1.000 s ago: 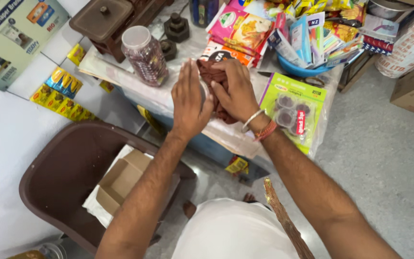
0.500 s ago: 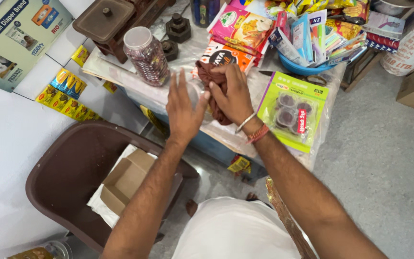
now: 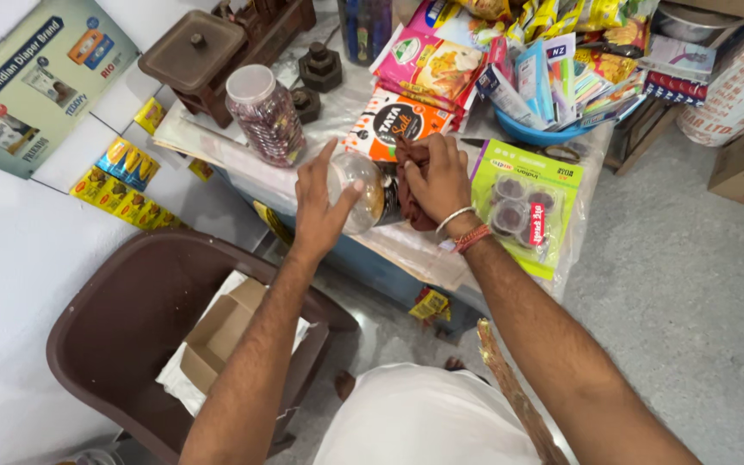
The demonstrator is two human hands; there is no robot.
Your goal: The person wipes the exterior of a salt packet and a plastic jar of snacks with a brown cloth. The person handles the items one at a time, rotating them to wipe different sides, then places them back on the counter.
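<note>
My left hand [image 3: 319, 211] cupped a clear jar [image 3: 359, 191] lying at the counter's [image 3: 243, 168] near edge while my right hand [image 3: 437, 176] gripped a brown cloth [image 3: 408, 194] against it, mid-wipe, so rotating came next.

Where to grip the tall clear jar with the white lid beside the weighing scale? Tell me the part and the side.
Grip the tall jar round its ribbed body just below the white lid, coming from the near, open side. It stands upright, and the scale and iron weights crowd its far side.
</note>
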